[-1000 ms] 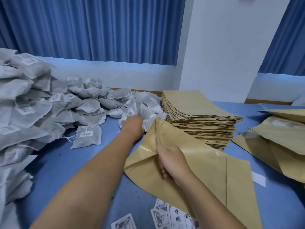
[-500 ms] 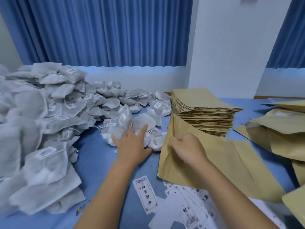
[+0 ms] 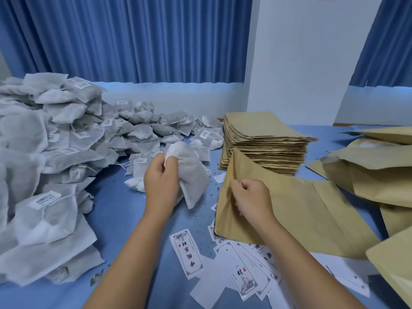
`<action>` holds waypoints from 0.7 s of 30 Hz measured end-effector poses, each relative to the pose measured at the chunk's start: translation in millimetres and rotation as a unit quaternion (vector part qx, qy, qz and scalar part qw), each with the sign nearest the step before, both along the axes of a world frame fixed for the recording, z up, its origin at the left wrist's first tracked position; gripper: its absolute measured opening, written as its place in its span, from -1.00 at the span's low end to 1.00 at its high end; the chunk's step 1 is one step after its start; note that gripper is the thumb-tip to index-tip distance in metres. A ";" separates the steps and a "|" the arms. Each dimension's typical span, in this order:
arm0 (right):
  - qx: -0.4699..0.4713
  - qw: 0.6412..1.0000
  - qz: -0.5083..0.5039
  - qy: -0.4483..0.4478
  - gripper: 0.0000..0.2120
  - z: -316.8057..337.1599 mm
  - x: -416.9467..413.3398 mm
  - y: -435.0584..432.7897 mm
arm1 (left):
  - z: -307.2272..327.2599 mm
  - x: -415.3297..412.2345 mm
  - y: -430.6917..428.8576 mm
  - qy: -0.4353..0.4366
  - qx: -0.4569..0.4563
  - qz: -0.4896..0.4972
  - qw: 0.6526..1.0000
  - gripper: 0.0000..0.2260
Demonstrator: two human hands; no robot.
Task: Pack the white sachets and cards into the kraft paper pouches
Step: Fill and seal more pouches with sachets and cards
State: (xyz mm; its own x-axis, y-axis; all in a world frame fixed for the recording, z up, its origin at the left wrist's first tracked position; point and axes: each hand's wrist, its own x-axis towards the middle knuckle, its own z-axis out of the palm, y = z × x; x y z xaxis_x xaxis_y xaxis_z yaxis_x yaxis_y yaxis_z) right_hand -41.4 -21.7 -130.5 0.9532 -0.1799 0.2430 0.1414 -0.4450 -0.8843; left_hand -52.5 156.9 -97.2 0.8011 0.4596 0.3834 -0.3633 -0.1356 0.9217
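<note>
Left hand (image 3: pixel 161 184) fingers clamp a white sachet (image 3: pixel 191 172) (lifted off the counter (image 3: pixel 120 210)); right hand (image 3: pixel 249 200) fingers pinch the kraft pouch (image 3: pixel 296 210) mouth.

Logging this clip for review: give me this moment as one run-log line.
left hand: grips white sachet | right hand: pinches kraft pouch edge | cards: loose on table | stage: sachet not yet in pouch

Sachet pile (image 3: pixel 55 152) sits on table (image 3: pixel 124 208) at L, running back toward ctr; pouch stack (image 3: pixel 263 139) behind ctr-R, loose pouches (image 3: pixel 379 175) heaped at R edge. Cards (image 3: pixel 234 264) scattered front ctr, partly under held pouch (image 3: pixel 289 208), which R hand (image 3: pixel 252 199) grips in front of stack. L hand (image 3: pixel 160 186) grips single sachet (image 3: pixel 189 172) just L of it.
</note>
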 end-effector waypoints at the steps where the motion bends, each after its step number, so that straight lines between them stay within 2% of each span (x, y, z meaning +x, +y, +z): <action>1: 0.009 1.000 0.004 -0.004 -0.64 0.7 -0.2 0.8 | -0.4 -0.6 -4.4 0.011 -0.021 -0.029 0.999 -0.76; 3: 0.018 0.999 0.019 -0.019 -0.62 2.5 -1.3 2.8 | -5.0 -1.7 -19.8 0.025 -0.017 -0.083 0.996 -0.77; 7: 0.017 0.998 0.026 -0.059 -0.60 4.8 -5.7 2.3 | -16.3 -0.9 -48.9 0.028 0.105 -0.121 0.987 -0.81; 10: 0.078 0.993 0.057 -0.061 -0.64 8.1 -8.6 1.5 | -19.9 4.9 -47.5 0.060 0.169 -0.124 0.976 -0.86; 11: 0.092 0.990 0.083 -0.062 -0.66 9.0 -9.7 3.1 | -21.0 7.7 -45.7 0.071 0.237 -0.109 0.963 -0.83; 13: 0.063 0.987 0.123 -0.085 -0.64 8.4 -12.3 10.4 | -21.8 12.9 -47.7 0.094 0.407 -0.078 0.905 -0.70; 15: 0.038 0.985 0.128 -0.109 -0.61 7.3 -13.8 15.9 | -19.1 16.1 -52.3 0.113 0.474 -0.087 0.869 -0.65; 17: 0.052 0.985 0.105 -0.127 -0.58 7.9 -12.5 12.4 | -13.6 19.1 -52.9 0.138 0.452 -0.140 0.870 -0.62; 19: 0.099 0.985 0.079 -0.120 -0.54 11.3 -9.4 4.9 | -10.7 19.5 -49.6 0.182 0.287 -0.260 0.904 -0.63; 20: 0.134 0.982 0.079 -0.109 -0.56 13.6 -8.3 1.8 | -10.0 16.2 -49.7 0.203 0.179 -0.333 0.904 -0.66; 21: 0.162 0.978 0.086 -0.097 -0.61 16.1 -7.2 0.2 | -9.2 11.4 -51.5 0.221 0.097 -0.401 0.884 -0.70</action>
State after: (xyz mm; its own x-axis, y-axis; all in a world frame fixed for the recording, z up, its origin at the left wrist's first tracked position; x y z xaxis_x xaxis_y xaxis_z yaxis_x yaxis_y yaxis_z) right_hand -48.6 -21.5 -114.4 0.9176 -0.1196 0.3791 0.3687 -0.1003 -0.9241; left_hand -41.1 105.4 -106.5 0.9305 -0.3641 -0.0391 -0.0250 -0.1697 0.9852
